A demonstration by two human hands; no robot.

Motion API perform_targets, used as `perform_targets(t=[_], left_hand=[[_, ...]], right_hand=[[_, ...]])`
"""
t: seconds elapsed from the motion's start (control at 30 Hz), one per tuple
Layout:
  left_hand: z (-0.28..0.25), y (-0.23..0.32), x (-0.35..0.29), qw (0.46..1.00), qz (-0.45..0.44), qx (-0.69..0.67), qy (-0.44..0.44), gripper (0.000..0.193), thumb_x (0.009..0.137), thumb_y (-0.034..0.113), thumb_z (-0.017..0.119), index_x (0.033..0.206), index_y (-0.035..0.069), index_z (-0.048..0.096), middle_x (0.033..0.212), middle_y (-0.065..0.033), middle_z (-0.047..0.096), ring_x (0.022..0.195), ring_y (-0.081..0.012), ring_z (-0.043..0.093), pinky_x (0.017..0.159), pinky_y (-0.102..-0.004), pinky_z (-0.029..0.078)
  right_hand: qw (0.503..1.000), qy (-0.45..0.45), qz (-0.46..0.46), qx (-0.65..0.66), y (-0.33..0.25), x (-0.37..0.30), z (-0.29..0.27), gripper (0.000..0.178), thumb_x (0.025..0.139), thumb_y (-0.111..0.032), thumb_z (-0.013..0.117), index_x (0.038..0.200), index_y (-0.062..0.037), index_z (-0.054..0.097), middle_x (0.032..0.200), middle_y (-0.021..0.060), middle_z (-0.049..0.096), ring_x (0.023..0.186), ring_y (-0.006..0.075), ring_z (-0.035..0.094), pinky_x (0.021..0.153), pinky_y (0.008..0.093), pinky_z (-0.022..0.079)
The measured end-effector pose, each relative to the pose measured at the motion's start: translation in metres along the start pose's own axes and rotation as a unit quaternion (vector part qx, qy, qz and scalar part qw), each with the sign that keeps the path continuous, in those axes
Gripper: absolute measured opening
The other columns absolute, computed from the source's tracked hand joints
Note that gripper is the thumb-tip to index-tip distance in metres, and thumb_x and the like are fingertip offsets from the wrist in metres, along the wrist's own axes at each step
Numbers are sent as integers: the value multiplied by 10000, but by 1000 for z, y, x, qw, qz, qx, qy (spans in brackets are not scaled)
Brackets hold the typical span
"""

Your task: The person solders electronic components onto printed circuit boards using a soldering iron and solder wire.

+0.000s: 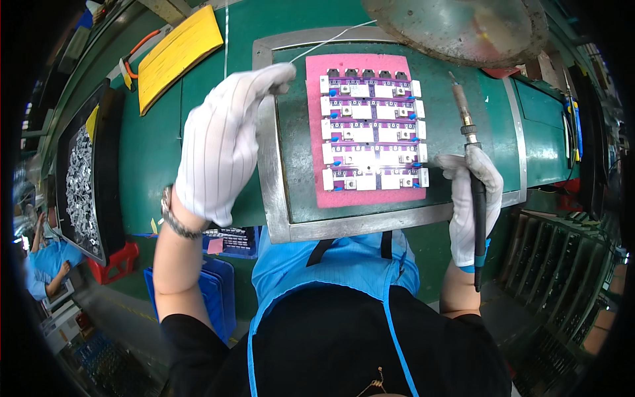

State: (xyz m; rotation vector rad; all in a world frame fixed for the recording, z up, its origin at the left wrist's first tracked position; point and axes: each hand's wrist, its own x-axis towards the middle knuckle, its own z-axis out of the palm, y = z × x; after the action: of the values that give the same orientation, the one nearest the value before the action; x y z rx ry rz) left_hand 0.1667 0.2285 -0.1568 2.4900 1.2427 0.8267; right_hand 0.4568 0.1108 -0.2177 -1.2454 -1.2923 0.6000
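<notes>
My left hand (221,142), in a white striped glove, is closed with thumb and forefinger pinching a thin silvery wire, apparently solder wire (331,40), which runs up toward the right. In its white glove, my right hand (491,175) grips a soldering iron (477,218) by the black handle, tip pointing up and away. Between the hands, several purple circuit boards (367,135) lie in rows on a pink foam pad (370,197). White blocks, small blue components and a far row of black parts sit on them. Neither the wire nor the iron's tip touches the boards.
A metal frame (281,198) surrounds the pad on the green table. A round, stained disc (456,26) overhangs the far right. At left are a yellow folder (178,56), orange-handled pliers (135,56) and a black tray (109,192) of small metal parts. Another person (56,261) is far left.
</notes>
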Motion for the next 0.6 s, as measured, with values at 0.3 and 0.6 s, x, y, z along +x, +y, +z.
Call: perform_targets(t=[0.3, 0.6], left_hand=[[19, -28, 28, 984, -48, -157, 64, 216, 931, 92, 611, 1139, 67, 661, 970, -97, 718, 861, -238, 699, 739, -292, 543], [25, -38, 22, 990, -23, -24, 134, 124, 826, 71, 708, 950, 80, 721, 873, -71, 672, 807, -248, 640, 721, -327, 511]], right_hand=[[992, 96, 43, 63, 6, 34, -25, 687, 953, -506, 567, 1406, -12, 415, 995, 84, 518, 810, 141, 482, 670, 280, 385], [963, 222, 97, 121, -14, 64, 5, 456, 1019, -330, 536, 1276, 45, 564, 846, 35, 550, 673, 56, 437, 566, 181, 326]])
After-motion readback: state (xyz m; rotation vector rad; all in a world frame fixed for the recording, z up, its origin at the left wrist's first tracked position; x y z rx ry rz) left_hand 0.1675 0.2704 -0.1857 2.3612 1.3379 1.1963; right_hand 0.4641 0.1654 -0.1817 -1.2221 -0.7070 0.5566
